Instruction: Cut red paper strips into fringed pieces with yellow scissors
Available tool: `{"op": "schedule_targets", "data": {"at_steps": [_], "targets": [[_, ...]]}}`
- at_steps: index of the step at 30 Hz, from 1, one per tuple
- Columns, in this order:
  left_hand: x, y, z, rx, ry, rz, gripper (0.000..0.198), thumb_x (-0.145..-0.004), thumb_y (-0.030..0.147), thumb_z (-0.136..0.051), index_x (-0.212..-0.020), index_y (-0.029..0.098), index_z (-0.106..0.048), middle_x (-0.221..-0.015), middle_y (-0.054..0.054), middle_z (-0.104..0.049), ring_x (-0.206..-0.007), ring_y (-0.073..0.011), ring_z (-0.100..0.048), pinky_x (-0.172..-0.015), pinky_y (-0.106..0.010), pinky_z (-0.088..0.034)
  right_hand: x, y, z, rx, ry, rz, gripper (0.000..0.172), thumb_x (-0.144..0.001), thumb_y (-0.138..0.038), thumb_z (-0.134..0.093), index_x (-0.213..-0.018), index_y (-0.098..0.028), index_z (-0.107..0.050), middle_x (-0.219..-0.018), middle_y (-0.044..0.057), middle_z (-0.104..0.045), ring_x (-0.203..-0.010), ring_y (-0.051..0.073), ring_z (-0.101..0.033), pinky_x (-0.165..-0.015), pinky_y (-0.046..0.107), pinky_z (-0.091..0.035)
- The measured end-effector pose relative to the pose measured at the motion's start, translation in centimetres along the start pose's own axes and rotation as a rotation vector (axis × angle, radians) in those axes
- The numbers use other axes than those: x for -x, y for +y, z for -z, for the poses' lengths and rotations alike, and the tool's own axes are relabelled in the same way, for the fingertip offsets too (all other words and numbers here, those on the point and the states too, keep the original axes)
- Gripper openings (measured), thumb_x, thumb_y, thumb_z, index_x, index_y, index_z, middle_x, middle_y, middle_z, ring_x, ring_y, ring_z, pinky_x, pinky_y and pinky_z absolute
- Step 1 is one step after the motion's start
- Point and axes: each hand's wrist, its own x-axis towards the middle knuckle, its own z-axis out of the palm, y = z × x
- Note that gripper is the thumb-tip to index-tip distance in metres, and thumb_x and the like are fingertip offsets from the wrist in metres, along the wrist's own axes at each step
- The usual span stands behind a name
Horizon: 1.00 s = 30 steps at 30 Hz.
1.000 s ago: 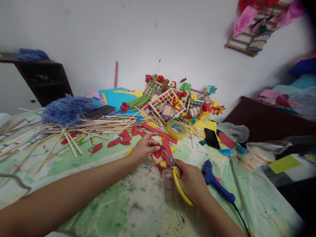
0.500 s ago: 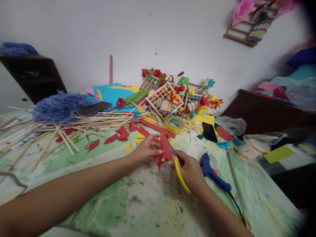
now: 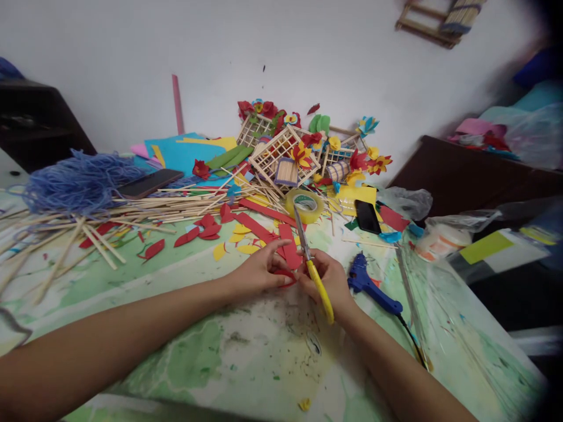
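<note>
My left hand (image 3: 259, 273) pinches a small red paper piece (image 3: 287, 278) between thumb and fingers. In my right hand (image 3: 328, 282) is a pair of scissors (image 3: 317, 286) with yellow handles; the blades look closed and point away from me, clear of the paper. The right fingertips are close to the red piece, but whether they touch it I cannot tell. Just beyond the hands a red paper strip (image 3: 290, 251) lies on the table. Red petal-shaped cutouts (image 3: 208, 227) and yellow ones (image 3: 240, 234) are scattered farther left.
A blue glue gun (image 3: 373, 287) lies to the right, its cord running toward me. A tape roll (image 3: 304, 206), wooden sticks (image 3: 176, 211), blue yarn (image 3: 83, 181) and a black phone (image 3: 366, 217) lie farther back. Stick frames with paper flowers (image 3: 285, 155) stand against the wall.
The scissors have come away from the red strip and now point forward. That strip has left my hands and lies on the table. The camera view has shifted slightly.
</note>
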Motion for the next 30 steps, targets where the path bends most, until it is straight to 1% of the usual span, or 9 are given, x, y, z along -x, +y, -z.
{"op": "schedule_targets", "data": {"at_steps": [2,4,6,10,13,16,19,25,30], "targets": [[0.0,0.2,0.0,0.007,0.061,-0.017,0.077,-0.061,0.015,-0.071,-0.128,0.019,-0.033,-0.076,-0.002,-0.063,-0.065,-0.0138,-0.059,-0.057,-0.024,-0.042,0.0,0.2,0.1,0.028,0.011,-0.008,0.03,-0.064,-0.027,-0.06,-0.092,-0.017,-0.057,-0.056,-0.005,-0.049,-0.047,0.008,-0.041,-0.043,0.018,-0.034],[-0.1,0.5,0.0,0.011,0.118,-0.033,0.074,-0.061,0.015,-0.071,-0.126,0.019,-0.036,-0.074,-0.002,-0.064,-0.067,-0.0151,-0.061,-0.06,-0.025,-0.043,0.0,0.3,0.3,0.105,0.021,0.018,0.029,-0.066,-0.03,-0.059,-0.092,-0.017,-0.057,-0.057,-0.005,-0.05,-0.048,0.008,-0.042,-0.044,0.018,-0.034],[-0.2,0.7,0.1,0.009,0.176,-0.045,0.072,-0.06,0.016,-0.072,-0.124,0.018,-0.038,-0.073,-0.002,-0.064,-0.068,-0.0158,-0.061,-0.062,-0.025,-0.044,0.0,0.3,0.8,0.293,0.042,0.074,0.028,-0.069,-0.033,-0.057,-0.093,-0.018,-0.058,-0.06,-0.003,-0.052,-0.051,0.01,-0.044,-0.047,0.02,-0.033],[-0.6,0.9,0.9,0.025,0.265,-0.061,0.073,-0.06,0.017,-0.072,-0.125,0.018,-0.038,-0.076,-0.002,-0.065,-0.068,-0.0156,-0.062,-0.06,-0.024,-0.043,-0.1,-0.5,2.0,0.813,0.052,0.158,0.029,-0.071,-0.041,-0.057,-0.091,-0.022,-0.061,-0.056,-0.003,-0.053,-0.051,0.012,-0.045,-0.049,0.022,-0.026],[-1.0,1.2,1.6,0.052,0.283,-0.088,0.075,-0.061,0.017,-0.072,-0.127,0.018,-0.036,-0.08,-0.003,-0.065,-0.072,-0.0158,-0.062,-0.063,-0.025,-0.044,-0.3,-1.1,2.6,1.009,0.004,0.187,0.035,-0.071,-0.046,-0.056,-0.096,-0.022,-0.061,-0.06,-0.002,-0.056,-0.054,0.014,-0.049,-0.05,0.024,-0.024],[-1.1,1.6,2.1,0.082,0.276,-0.123,0.073,-0.062,0.016,-0.071,-0.126,0.018,-0.035,-0.08,-0.003,-0.065,-0.074,-0.0163,-0.063,-0.067,-0.026,-0.045,-0.4,-1.4,2.8,1.092,-0.034,0.219,0.043,-0.071,-0.047,-0.055,-0.106,-0.022,-0.06,-0.074,0.003,-0.063,-0.064,0.017,-0.055,-0.055,0.025,-0.027],[-1.1,1.9,2.3,0.098,0.247,-0.157,0.071,-0.064,0.015,-0.07,-0.126,0.019,-0.036,-0.078,-0.001,-0.064,-0.073,-0.0158,-0.063,-0.067,-0.026,-0.046,-0.4,-1.4,2.9,1.134,-0.048,0.223,0.047,-0.072,-0.047,-0.055,-0.11,-0.022,-0.059,-0.082,0.005,-0.065,-0.07,0.019,-0.057,-0.059,0.026,-0.03],[-1.2,1.9,2.6,0.089,0.224,-0.185,0.069,-0.065,0.016,-0.07,-0.124,0.019,-0.036,-0.083,-0.003,-0.065,-0.075,-0.0158,-0.064,-0.068,-0.025,-0.046,-0.3,-1.5,3.1,1.163,-0.054,0.213,0.048,-0.072,-0.048,-0.055,-0.114,-0.024,-0.057,-0.087,0.005,-0.067,-0.072,0.019,-0.058,-0.06,0.027,-0.031],[-1.0,2.3,2.5,0.07,0.25,-0.178,0.067,-0.066,0.016,-0.069,-0.125,0.018,-0.037,-0.077,-0.001,-0.064,-0.074,-0.0149,-0.063,-0.069,-0.025,-0.047,-0.2,-1.6,3.2,1.187,-0.06,0.205,0.049,-0.072,-0.049,-0.055,-0.115,-0.025,-0.056,-0.089,0.005,-0.067,-0.076,0.021,-0.059,-0.063,0.028,-0.034]]}}
